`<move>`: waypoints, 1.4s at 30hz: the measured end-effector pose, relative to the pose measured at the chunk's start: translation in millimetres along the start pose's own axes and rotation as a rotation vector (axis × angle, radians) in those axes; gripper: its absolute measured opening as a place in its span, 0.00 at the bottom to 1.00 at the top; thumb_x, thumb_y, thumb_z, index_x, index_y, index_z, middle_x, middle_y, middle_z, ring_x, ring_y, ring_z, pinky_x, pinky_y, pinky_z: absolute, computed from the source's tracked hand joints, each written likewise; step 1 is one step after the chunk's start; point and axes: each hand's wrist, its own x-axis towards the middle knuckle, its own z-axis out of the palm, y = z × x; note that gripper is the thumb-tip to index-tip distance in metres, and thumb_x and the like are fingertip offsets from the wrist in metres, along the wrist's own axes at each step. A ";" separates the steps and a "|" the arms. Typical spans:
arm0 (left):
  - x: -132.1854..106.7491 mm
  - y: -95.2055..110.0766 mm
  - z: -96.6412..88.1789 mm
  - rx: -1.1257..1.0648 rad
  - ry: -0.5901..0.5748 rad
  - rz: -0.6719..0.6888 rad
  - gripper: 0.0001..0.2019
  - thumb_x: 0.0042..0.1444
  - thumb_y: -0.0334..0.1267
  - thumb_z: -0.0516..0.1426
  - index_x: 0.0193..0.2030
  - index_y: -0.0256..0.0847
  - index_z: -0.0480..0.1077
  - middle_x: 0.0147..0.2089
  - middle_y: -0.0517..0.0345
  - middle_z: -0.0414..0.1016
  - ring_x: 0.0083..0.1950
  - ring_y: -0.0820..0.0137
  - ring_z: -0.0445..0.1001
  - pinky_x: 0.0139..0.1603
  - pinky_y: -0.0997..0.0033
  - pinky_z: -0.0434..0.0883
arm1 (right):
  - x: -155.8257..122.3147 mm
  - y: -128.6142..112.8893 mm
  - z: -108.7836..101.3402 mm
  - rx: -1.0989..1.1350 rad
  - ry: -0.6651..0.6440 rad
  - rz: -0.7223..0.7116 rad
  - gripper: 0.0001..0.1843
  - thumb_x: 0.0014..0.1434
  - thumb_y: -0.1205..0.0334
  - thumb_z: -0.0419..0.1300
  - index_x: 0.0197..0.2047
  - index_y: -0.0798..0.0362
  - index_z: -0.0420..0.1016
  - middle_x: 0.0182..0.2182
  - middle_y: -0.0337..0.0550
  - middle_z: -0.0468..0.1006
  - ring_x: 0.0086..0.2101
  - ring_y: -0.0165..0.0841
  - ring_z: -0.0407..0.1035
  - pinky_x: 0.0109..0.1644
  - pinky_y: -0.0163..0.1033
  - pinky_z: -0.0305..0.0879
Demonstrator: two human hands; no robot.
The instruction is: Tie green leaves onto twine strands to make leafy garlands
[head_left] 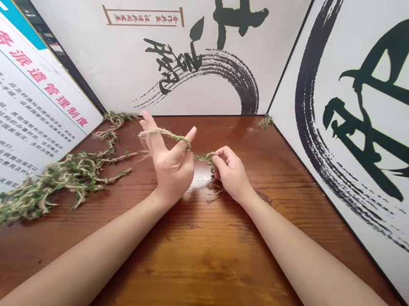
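A length of jute twine with small green leaves, a leaf garland, is looped across the spread thumb and fingers of my left hand. It runs on to my right hand, whose thumb and fingertips pinch it a short way to the right. Both hands are just above the brown wooden table. My left hand's thumb points up, apart from its fingers; some of its other fingers are hidden behind the palm. Loose strands hang below my right hand's fingers.
A heap of leafy twine lies on the table at left, with a strand trailing to the back edge. A small green scrap sits in the far corner. Printed white panels wall the table at left, back and right.
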 end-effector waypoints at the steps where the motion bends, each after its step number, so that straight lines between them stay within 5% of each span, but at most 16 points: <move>1: 0.3 -0.5 0.2 0.024 0.030 -0.001 0.19 0.63 0.28 0.57 0.53 0.53 0.81 0.76 0.59 0.54 0.80 0.52 0.42 0.77 0.37 0.44 | 0.1 0.2 0.1 0.009 0.003 0.001 0.12 0.63 0.51 0.56 0.35 0.51 0.61 0.19 0.32 0.64 0.22 0.28 0.58 0.29 0.36 0.56; 5: 2.2 -8.2 3.6 0.068 0.086 -0.159 0.14 0.64 0.32 0.57 0.52 0.45 0.81 0.69 0.46 0.64 0.74 0.53 0.58 0.75 0.46 0.54 | 0.6 0.9 0.3 0.074 0.027 0.011 0.12 0.61 0.53 0.58 0.34 0.51 0.62 0.21 0.32 0.63 0.22 0.26 0.56 0.28 0.35 0.53; 8: 3.6 -20.7 7.8 -0.048 0.019 -0.522 0.16 0.69 0.38 0.53 0.55 0.36 0.78 0.45 0.45 0.76 0.48 0.63 0.76 0.54 0.62 0.72 | 0.6 0.6 -0.4 0.123 0.009 0.026 0.12 0.60 0.52 0.57 0.35 0.52 0.63 0.20 0.33 0.63 0.22 0.27 0.57 0.27 0.35 0.51; 10: 4.1 -29.4 10.6 -0.153 -0.013 -0.752 0.18 0.71 0.41 0.51 0.57 0.33 0.76 0.29 0.55 0.71 0.30 0.70 0.71 0.34 0.71 0.70 | 0.5 0.1 -1.3 0.152 -0.016 0.064 0.12 0.59 0.51 0.56 0.36 0.52 0.65 0.19 0.33 0.63 0.22 0.28 0.58 0.26 0.35 0.50; 12: 4.4 -35.4 12.6 -0.229 -0.006 -0.837 0.18 0.71 0.41 0.51 0.56 0.32 0.76 0.23 0.60 0.65 0.23 0.73 0.64 0.25 0.76 0.61 | 0.4 -0.3 -1.9 0.142 -0.031 0.088 0.11 0.56 0.53 0.56 0.38 0.52 0.66 0.19 0.33 0.64 0.22 0.29 0.58 0.25 0.35 0.50; 25: 9.1 -37.5 14.4 -0.361 0.120 -0.893 0.14 0.72 0.37 0.51 0.53 0.30 0.74 0.20 0.65 0.59 0.20 0.77 0.58 0.22 0.78 0.53 | -3.4 1.3 0.9 -0.223 0.045 -0.001 0.15 0.53 0.54 0.57 0.36 0.56 0.77 0.24 0.40 0.71 0.26 0.30 0.62 0.33 0.39 0.57; 31: 7.1 -40.9 15.0 -0.379 0.140 -0.899 0.14 0.72 0.37 0.50 0.52 0.31 0.73 0.21 0.66 0.57 0.21 0.77 0.58 0.21 0.78 0.52 | -5.7 -3.7 0.1 -0.295 0.158 -0.052 0.09 0.52 0.60 0.55 0.27 0.54 0.72 0.21 0.39 0.69 0.24 0.30 0.59 0.32 0.39 0.55; 42: 7.5 -41.7 14.8 -0.367 0.143 -0.915 0.15 0.72 0.37 0.50 0.53 0.31 0.74 0.20 0.65 0.58 0.21 0.76 0.58 0.21 0.78 0.53 | -6.6 -7.3 0.2 -0.375 0.284 -0.054 0.08 0.55 0.63 0.55 0.26 0.53 0.70 0.22 0.40 0.70 0.26 0.32 0.62 0.35 0.39 0.57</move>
